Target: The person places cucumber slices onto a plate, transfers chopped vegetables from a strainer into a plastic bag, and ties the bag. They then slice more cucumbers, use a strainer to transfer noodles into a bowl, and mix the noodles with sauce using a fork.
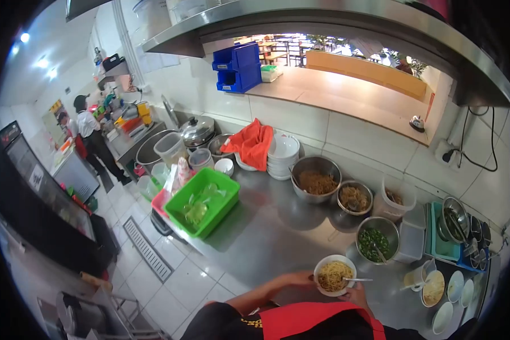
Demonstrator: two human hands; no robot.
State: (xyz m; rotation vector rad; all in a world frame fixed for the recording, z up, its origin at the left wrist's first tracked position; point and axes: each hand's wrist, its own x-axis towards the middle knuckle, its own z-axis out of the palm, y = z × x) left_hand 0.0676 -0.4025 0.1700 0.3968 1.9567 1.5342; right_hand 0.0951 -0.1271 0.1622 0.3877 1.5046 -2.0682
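Note:
A white bowl (318, 266) of yellow noodles (334, 275) is held close to my body at the counter's front edge. My left hand (301, 279) grips the bowl's left side, thumb near the rim. On the lower right side, my right hand (355, 294) is closed around the rim; its fingertips are partly hidden under the bowl. A metal utensil (359, 279) rests in the noodles with its handle sticking out to the right, above my right hand. Beyond the bowl stands a steel bowl of chopped greens (373, 243) with a spoon in it.
Steel bowls of brown food (316, 180) and fried topping (355, 197) line the wall. A green basin (209, 218) sits left, beside stacked white bowls (280, 161) and a red cloth (251, 144). Several small bowls (443, 317) stand right. Two people (89, 130) are far left.

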